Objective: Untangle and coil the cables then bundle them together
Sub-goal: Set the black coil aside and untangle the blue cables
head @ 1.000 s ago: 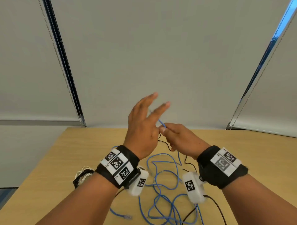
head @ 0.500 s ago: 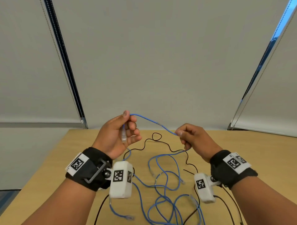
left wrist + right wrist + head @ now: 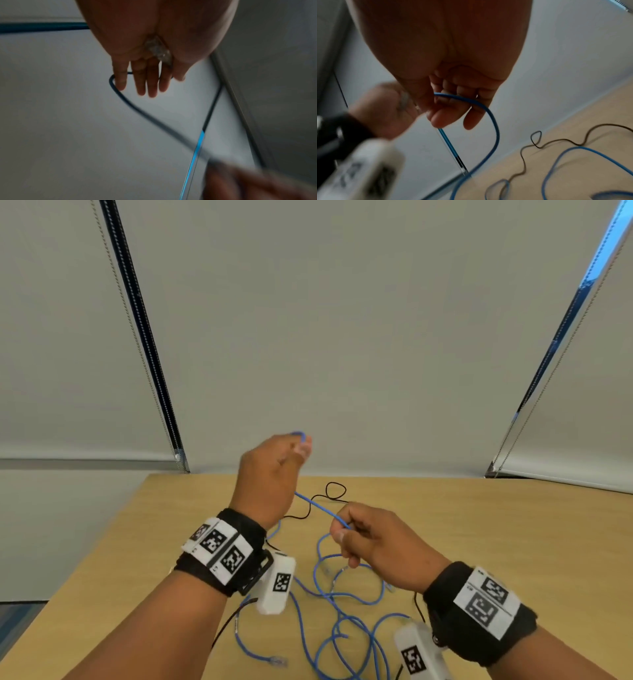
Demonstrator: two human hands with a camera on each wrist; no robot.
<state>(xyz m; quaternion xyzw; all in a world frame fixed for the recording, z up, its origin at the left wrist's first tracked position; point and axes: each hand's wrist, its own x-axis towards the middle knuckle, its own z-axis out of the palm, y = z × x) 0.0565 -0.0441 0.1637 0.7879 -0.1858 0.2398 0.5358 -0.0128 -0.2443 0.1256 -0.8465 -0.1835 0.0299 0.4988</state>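
coiling step: left hand (image 3: pixel 270 474) holds the blue ethernet cable (image 3: pixel 320 507), clear plug (image 3: pixel 158 49) in palm, fingers straight, first loop round them. right hand (image 3: pixel 371 542) pinches the cable beside it. rest tangled with black cable (image 3: pixel 334 491) on the surface (image 3: pixel 496 529) below. next: feed another wrap.

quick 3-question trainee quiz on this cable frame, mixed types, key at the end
1. True or false: the right hand pinches the blue cable.
2. Which cable lies untouched on the table? A) black cable B) blue cable C) white cable
3. Fill in: the clear connector sits against the palm of the ___ hand.

Key: 1 true; 2 A; 3 left
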